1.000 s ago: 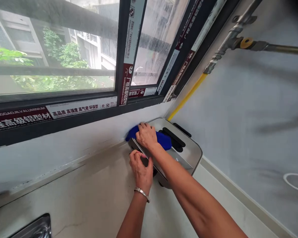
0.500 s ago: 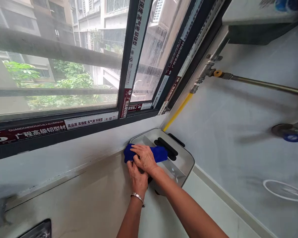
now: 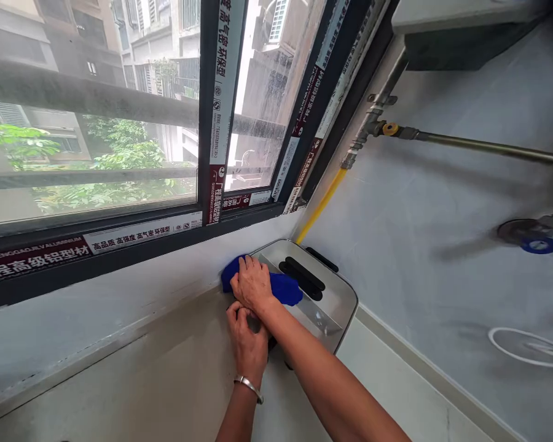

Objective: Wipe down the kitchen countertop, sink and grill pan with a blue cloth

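In the head view, I have the right hand (image 3: 253,283) over the blue cloth (image 3: 286,289), fingers bent and closed on it; the cloth sticks out on both sides of the hand. It lies across the left part of the pan (image 3: 343,296), one end over the rim by the window wall and the other inside. The pan sits in the counter's (image 3: 166,374) far corner, where the walls meet.

My left hand (image 3: 249,344), wearing a metal bracelet (image 3: 249,389), is just below the right one at the pan's near-left side. Its thumb and fingers are curled with a narrow gap; I can't tell whether they grip anything.

Two long black pieces (image 3: 302,278) lie side by side in the pan, right of the cloth. A black handle (image 3: 322,259) shows outside the far-right rim. Behind the pan, the yellow pipe (image 3: 321,206) slants down into the corner.
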A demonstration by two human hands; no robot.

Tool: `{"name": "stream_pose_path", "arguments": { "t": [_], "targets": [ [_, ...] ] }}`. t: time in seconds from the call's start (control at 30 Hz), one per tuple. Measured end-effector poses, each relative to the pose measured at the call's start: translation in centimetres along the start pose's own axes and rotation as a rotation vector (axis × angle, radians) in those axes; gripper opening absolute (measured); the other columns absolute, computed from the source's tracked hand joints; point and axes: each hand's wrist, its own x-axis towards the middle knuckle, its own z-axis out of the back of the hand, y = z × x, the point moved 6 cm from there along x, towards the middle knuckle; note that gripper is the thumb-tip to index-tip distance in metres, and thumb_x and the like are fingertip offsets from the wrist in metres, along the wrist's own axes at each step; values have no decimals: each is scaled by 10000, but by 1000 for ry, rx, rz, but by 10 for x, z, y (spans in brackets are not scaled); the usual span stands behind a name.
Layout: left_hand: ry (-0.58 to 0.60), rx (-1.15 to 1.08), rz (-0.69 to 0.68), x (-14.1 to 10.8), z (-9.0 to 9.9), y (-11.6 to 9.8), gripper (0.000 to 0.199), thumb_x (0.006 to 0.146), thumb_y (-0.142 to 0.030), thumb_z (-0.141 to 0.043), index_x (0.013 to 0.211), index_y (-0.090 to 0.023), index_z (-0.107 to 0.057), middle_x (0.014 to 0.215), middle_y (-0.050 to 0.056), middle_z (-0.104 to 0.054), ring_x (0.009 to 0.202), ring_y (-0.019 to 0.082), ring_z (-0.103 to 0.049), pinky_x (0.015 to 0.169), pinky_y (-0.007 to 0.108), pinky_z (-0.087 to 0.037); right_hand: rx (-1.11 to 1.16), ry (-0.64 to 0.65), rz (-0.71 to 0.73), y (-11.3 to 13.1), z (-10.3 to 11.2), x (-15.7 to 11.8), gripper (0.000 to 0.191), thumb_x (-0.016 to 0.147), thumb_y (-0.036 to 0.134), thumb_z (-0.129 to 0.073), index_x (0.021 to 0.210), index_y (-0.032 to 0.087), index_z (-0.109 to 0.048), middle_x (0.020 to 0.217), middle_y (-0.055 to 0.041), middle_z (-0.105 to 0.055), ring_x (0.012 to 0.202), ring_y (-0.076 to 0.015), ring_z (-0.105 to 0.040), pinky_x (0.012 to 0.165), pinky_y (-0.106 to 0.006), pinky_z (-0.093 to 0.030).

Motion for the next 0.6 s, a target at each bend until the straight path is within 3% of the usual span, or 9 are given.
{"name": "stream_pose_path", "arguments": {
  "t": [0.13, 0.27, 0.47, 0.6],
  "targets": [
    [-10, 7, -38, 0, 2, -2, 104, 757, -219, -634, 748, -218, -531, 1036, 50, -521, 948, 195, -563, 879, 390, -509, -61, -23, -124, -4, -2, 15, 482, 907, 291, -376, 1269, 17, -538, 1228, -253, -587, 1116, -326, -515, 924, -487, -396],
    [-3, 22, -44, 0, 2, -3, 154, 793, -263, -634, 702, -220, -517, 1010, 45, -525, 982, 202, -563, 920, 411, -487, -77, -7, -186, -20, -4, 31, 417, 897, 287, -384, 1154, 33, -591, 1173, -250, -604, 1088, -335, -536, 900, -486, -413],
    [21, 21, -2, 0, 1, -1, 176, 782, -272, -653, 697, -222, -509, 1034, 51, -514, 1026, 213, -564, 904, 404, -483, -82, 38, -232, -40, -7, 46, 430, 890, 316, -407, 1141, 14, -582, 1148, -270, -611, 1063, -342, -565, 858, -464, -432],
    [4, 30, -18, 1, 0, -1, 184, 776, -287, -659, 697, -225, -506, 1017, 48, -507, 1010, 215, -557, 911, 414, -478, -75, 39, -157, -38, -2, 39, 378, 909, 286, -392, 1120, 50, -600, 1131, -234, -639, 1063, -302, -579, 904, -428, -413]
  ]
}}
